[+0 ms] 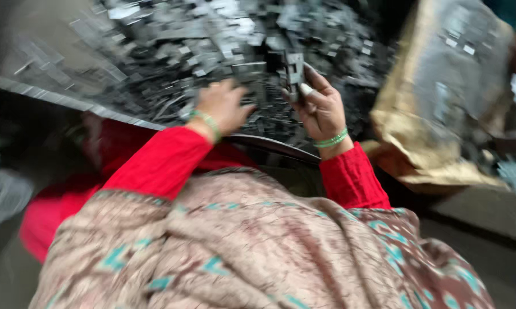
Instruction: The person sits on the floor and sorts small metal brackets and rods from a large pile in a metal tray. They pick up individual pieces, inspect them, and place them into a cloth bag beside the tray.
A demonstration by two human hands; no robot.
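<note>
Head view: a small metal part [294, 71] is held upright, long axis vertical, pinched by the right hand [321, 106]; the left hand [223, 106] is curled over the scrap pile [172, 51], its grip indiscernible.

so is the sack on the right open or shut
Open. The tan sack gapes at its mouth, with small grey metal pieces showing inside and some spilling at its lower edge. The blur hides finer detail.
</note>
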